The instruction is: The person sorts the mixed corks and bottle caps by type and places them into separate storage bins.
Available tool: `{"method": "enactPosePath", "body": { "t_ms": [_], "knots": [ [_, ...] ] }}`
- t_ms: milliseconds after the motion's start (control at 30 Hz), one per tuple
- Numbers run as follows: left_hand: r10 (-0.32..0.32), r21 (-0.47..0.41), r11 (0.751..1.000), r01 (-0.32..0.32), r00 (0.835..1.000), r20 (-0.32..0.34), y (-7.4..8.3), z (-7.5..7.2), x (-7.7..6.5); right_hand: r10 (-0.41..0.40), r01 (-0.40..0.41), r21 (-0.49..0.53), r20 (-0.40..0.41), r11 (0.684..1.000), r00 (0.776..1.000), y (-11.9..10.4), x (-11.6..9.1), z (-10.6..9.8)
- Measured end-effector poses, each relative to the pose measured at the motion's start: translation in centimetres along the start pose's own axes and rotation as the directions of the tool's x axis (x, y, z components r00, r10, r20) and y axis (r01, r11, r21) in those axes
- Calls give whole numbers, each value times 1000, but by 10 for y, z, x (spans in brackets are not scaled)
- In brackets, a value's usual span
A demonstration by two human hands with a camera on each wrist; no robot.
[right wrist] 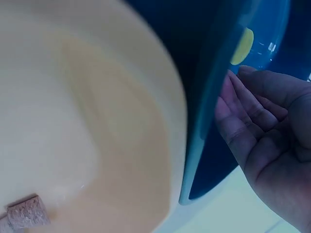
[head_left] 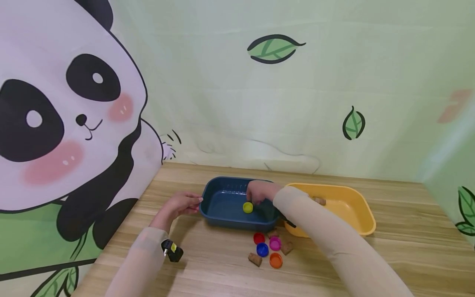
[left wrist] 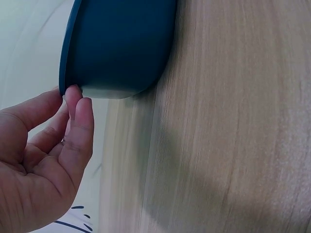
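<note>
On the wooden table stands a blue plastic basin (head_left: pixel 239 222). My left hand (head_left: pixel 184 203) pinches its left rim with the thumb and fingertips; in the left wrist view that rim (left wrist: pixel 64 58) meets the fingertips (left wrist: pixel 83 109). My right hand (head_left: pixel 259 192) reaches down inside the basin, its fingers loosely bent. A small round yellow cap (head_left: pixel 248 207) lies on the basin floor right at the right fingertips, and in the right wrist view the cap (right wrist: pixel 243 47) shows just beyond the thumb tip.
A yellow basin (head_left: pixel 365 214) with cork pieces (head_left: pixel 319 201) stands beside the blue one, partly behind my right sleeve. In front lie red (head_left: pixel 259 238), blue (head_left: pixel 262 249), pink (head_left: pixel 275 243) and orange (head_left: pixel 276 260) caps, with several brown corks (head_left: pixel 255 259) among them. A panda-printed cloth hangs behind.
</note>
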State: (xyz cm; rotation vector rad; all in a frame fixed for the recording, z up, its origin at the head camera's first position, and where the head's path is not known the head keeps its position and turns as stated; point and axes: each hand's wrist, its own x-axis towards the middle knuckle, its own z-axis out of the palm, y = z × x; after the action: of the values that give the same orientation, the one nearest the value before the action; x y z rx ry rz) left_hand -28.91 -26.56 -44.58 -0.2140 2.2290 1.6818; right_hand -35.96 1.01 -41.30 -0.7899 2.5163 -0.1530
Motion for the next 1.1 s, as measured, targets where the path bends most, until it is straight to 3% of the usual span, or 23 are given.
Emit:
{"method": "enactPosePath", "body": {
  "t_ms": [467, 1100],
  "knots": [
    [17, -7, 1000, -17, 1000, 19, -2, -1, 2, -68, 73, 76, -67, 994, 995, 11, -14, -18],
    [11, -2, 1000, -11, 1000, 24, -2, 0, 0, -227, 255, 183, -163, 949, 960, 26, -84, -25]
  ]
}}
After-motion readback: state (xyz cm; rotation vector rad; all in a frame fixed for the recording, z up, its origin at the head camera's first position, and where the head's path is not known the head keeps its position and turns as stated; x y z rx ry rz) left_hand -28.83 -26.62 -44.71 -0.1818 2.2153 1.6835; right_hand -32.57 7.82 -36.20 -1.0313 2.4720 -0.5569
